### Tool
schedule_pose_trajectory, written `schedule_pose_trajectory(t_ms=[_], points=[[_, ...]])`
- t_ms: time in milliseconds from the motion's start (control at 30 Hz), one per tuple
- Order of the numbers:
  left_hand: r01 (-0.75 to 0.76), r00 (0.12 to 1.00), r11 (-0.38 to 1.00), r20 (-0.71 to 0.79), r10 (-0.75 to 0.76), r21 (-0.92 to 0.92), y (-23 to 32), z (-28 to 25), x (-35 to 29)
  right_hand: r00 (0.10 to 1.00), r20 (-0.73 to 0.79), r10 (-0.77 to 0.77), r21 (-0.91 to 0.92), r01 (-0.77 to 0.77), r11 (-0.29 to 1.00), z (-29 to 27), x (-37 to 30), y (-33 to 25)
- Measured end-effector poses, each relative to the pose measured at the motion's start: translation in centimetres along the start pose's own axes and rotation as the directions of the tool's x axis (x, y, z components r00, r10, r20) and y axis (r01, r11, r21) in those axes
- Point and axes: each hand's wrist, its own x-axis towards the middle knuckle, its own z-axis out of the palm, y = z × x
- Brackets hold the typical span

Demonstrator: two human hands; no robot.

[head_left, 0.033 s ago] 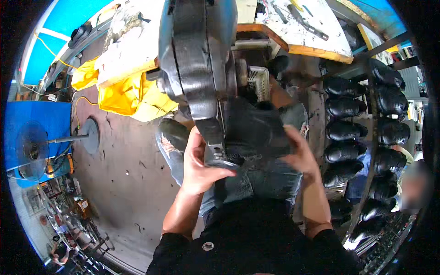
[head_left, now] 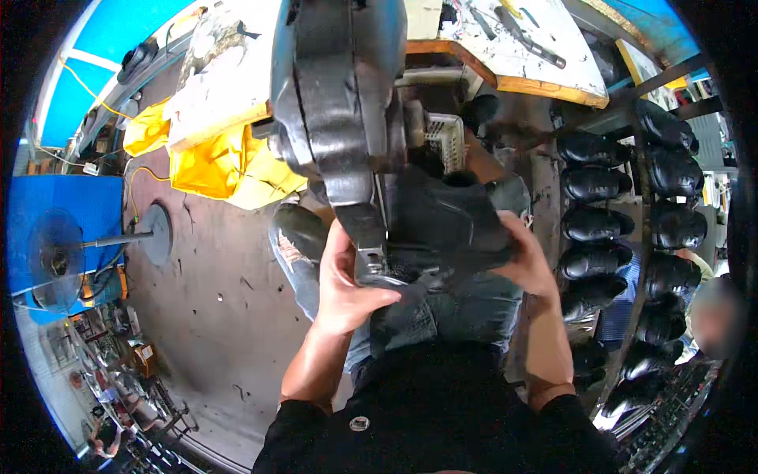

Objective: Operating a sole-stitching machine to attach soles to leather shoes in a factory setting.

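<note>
A black shoe (head_left: 446, 213) sits under the narrow nose of a dark metal machine head (head_left: 332, 110), above my lap. On the shoe's right side, my right hand (head_left: 527, 257) is closed, its fingers partly behind the black material. My left hand (head_left: 345, 288) curls around the near left edge, right beside the machine's tip (head_left: 373, 261), with the thumb stretched to the right along the shoe. Most of the left fingers are hidden behind the machine nose. The shoe's near edge is smeared by motion, so its exact contact with the tip cannot be made out.
Several black shoes (head_left: 594, 186) line a rack on the right, with a person (head_left: 714, 316) beyond it. White worktables (head_left: 545, 59) stand ahead, one bearing tools. Yellow cloth (head_left: 209, 170) hangs at the left. A floor fan (head_left: 59, 257) and a light basket (head_left: 450, 134) are nearby.
My right hand and the shoe's right side have shifted slightly to the right, and the shoe has turned a little. My left hand has hardly moved; the machine head looks the same.
</note>
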Motion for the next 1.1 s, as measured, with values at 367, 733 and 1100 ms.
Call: schedule_pose_trajectory(t_ms=[367, 733, 1100], points=[[0.004, 0.993, 1.000, -0.115, -0.003, 0.008, 0.0, -2.0, -1.4, 0.978, 0.209, -0.007, -0.217, 0.053, 0.975, 2.1, 2.6, -3.1], [-0.104, 0.990, 0.985, 0.113, 0.088, 0.139, 1.9, 0.4, 0.3, 0.999, 0.027, 0.032, -0.098, -0.029, 0.995, 3.1, -0.1, 1.4], [-0.151, 0.985, 0.975, 0.112, 0.134, 0.164, 1.1, 0.5, 0.5, 0.994, 0.093, -0.049, -0.248, 0.070, 0.966, 0.0, 1.6, -3.4]])
